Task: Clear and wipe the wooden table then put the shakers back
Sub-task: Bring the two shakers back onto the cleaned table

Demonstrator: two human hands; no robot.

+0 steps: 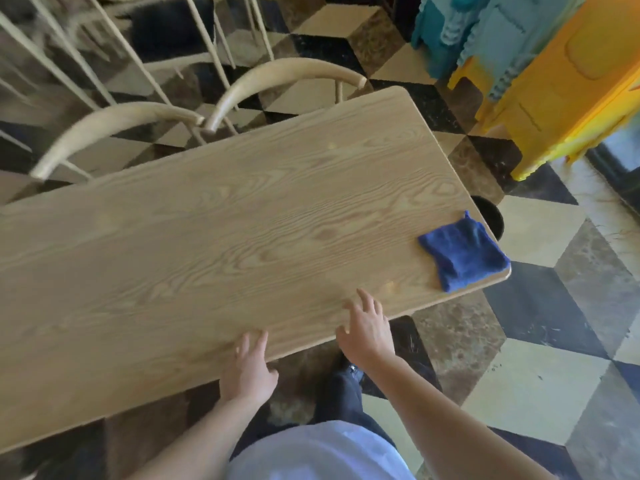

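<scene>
A long wooden table [214, 237] runs across the view, its top bare except for a folded blue cloth [464, 251] lying at the near right corner. My left hand [249, 368] hovers over the table's near edge with fingers spread and nothing in it. To its right, my right hand [367, 327] is also at the near edge, fingers apart and empty, well left of the cloth. No shakers are in view.
Two curved wooden chair backs [114, 123] [287, 74] stand along the table's far side. A black round object [491, 216] sits on the floor beside the right end. Yellow and teal plastic furniture [540, 84] stands at the back right on the checkered floor.
</scene>
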